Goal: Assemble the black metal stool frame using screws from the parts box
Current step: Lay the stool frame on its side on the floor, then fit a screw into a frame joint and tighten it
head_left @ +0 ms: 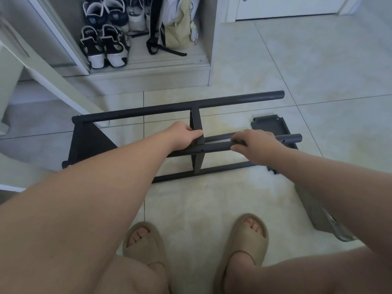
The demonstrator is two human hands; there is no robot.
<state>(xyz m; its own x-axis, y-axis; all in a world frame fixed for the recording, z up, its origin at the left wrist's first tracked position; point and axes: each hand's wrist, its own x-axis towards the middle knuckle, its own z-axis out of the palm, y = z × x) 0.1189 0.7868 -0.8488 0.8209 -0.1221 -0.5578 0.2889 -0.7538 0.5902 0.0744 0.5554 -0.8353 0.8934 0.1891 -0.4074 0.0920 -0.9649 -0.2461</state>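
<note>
The black stool frame (135, 112) lies on its side on the pale tiled floor (318, 85), long tubes running left to right. The left hand (182, 134) grips the flat crosspiece (197, 122), fingers curled round its edge. The right hand (256, 145) sits on the near tube (216, 146), thumb and fingertips closed around it. A dark bracket plate (269, 125) lies just beyond that hand. Tan slippers (248, 236) stand below; shoes (104, 45) fill the cabinet behind.
</note>
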